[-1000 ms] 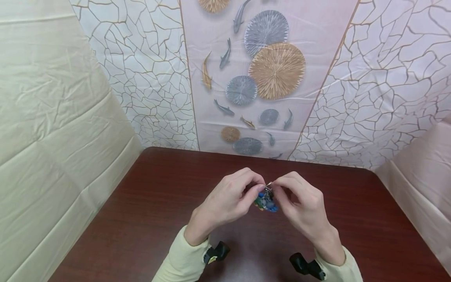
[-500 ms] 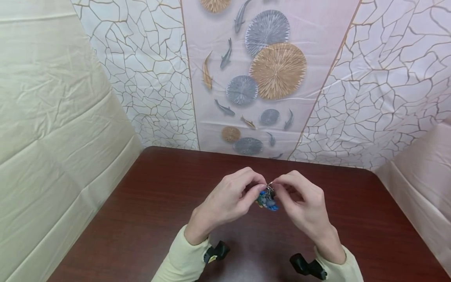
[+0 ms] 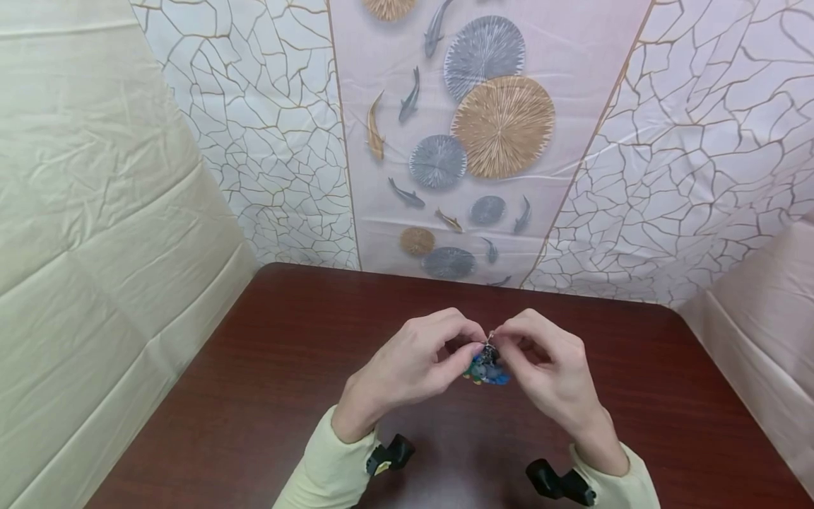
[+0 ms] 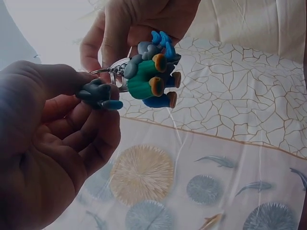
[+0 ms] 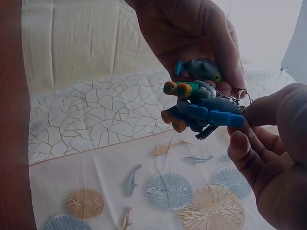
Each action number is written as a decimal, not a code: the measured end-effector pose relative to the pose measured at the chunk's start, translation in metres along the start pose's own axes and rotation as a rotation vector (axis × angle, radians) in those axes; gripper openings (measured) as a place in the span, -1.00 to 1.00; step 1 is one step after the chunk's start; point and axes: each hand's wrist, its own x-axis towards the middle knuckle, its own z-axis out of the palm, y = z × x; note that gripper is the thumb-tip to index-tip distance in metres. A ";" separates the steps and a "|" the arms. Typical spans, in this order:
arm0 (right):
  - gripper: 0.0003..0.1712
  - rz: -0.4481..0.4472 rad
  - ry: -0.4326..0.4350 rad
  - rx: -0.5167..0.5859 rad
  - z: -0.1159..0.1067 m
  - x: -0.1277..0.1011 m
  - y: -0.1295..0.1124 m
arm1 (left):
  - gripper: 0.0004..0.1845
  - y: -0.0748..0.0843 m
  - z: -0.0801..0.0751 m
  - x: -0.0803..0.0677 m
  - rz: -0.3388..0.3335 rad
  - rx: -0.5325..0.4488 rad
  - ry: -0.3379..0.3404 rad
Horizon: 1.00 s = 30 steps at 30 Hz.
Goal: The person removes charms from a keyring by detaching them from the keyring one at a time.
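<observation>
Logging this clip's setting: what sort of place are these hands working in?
Probably a makeshift tabletop recording booth, not a lived-in room. A dark red-brown wooden table is boxed in by a hung printed sheet with fish and round fan shapes and creased cream plastic sheeting.

The cluster of small blue, green and grey rubber figures on a metal keyring (image 3: pixel 486 367) hangs between the left hand (image 3: pixel 413 364) and right hand (image 3: pixel 547 371), above the dark red-brown wooden table (image 3: pixel 267 367).

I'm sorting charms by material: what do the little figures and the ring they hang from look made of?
The figures look like matte rubber or soft plastic: rounded, moulded shapes in flat blue, green, grey and orange, no gloss. The ring looks like polished metal: thin, silvery, catching light. Both hands, left hand and right hand, pinch it.
</observation>
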 end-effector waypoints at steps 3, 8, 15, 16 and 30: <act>-0.67 -0.004 -0.002 -0.003 0.000 0.000 -0.001 | -0.91 0.001 0.000 0.000 0.002 -0.012 -0.008; -0.67 -0.012 -0.008 -0.005 0.000 0.002 -0.003 | -0.90 0.002 0.001 0.000 -0.011 -0.031 -0.002; -0.82 -0.067 -0.002 -0.015 0.000 0.004 -0.005 | -0.92 0.002 0.000 0.000 -0.035 -0.037 0.001; -0.85 -0.076 -0.002 -0.017 0.000 0.004 -0.005 | -0.92 0.002 0.001 0.000 -0.037 -0.035 0.001; -0.94 -0.133 0.008 -0.077 0.004 0.003 0.001 | -0.92 0.003 0.003 -0.001 -0.135 0.039 0.028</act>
